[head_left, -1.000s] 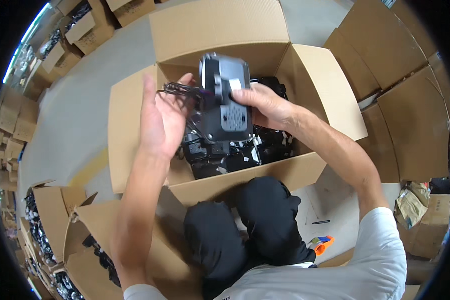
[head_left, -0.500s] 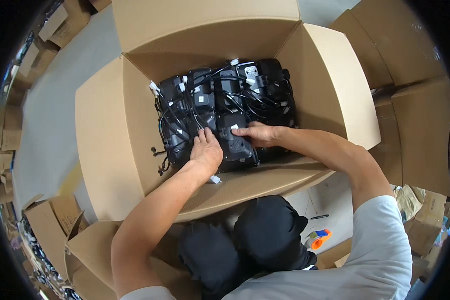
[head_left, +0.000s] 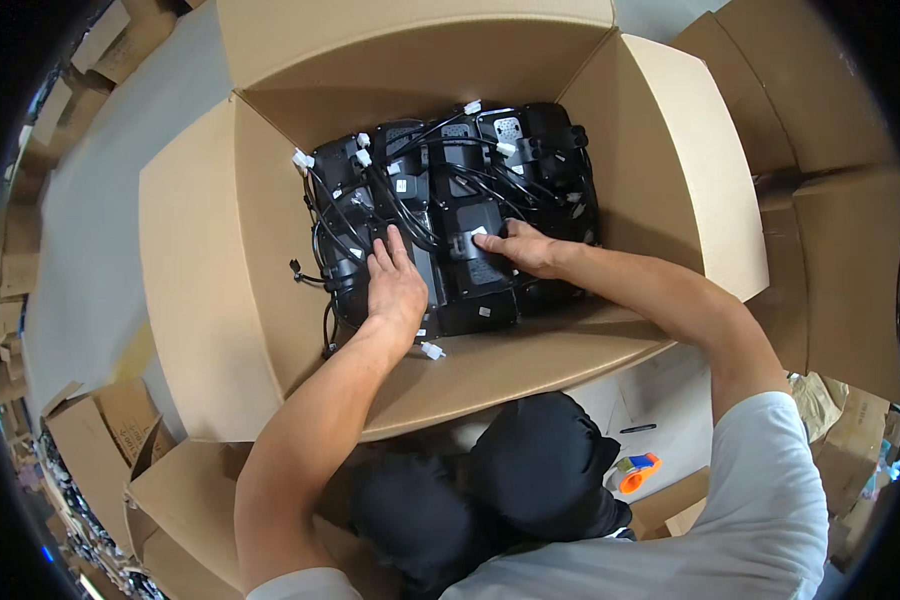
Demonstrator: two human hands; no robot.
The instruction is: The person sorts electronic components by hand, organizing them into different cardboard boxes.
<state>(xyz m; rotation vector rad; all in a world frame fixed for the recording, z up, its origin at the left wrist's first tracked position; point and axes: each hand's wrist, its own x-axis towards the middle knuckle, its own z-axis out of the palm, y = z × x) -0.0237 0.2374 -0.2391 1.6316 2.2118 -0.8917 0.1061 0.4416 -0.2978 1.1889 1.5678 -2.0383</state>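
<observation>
Inside a large open cardboard box (head_left: 202, 270), black plastic units (head_left: 465, 216) with attached cables lie packed side by side in rows. My left hand (head_left: 398, 290) rests on the units at the near left, its fingers stretched out flat and holding nothing. On the near middle unit, my right hand (head_left: 530, 250) has its thumb on top beside a white label, with the other fingers bent at the unit's right edge. Black cables (head_left: 400, 205) with white connectors (head_left: 363, 157) run across the tops. A loose white connector (head_left: 432, 351) hangs by the near wall.
Tall cardboard boxes (head_left: 840, 270) stand close on the right. More open boxes (head_left: 100, 430) sit at the lower left. On the floor near my knees lie an orange tape dispenser (head_left: 638, 472) and a black pen (head_left: 638, 429).
My left hand has slid slightly left, with its fingers spread further forward. My right hand has shifted a little up and right at the near middle unit.
</observation>
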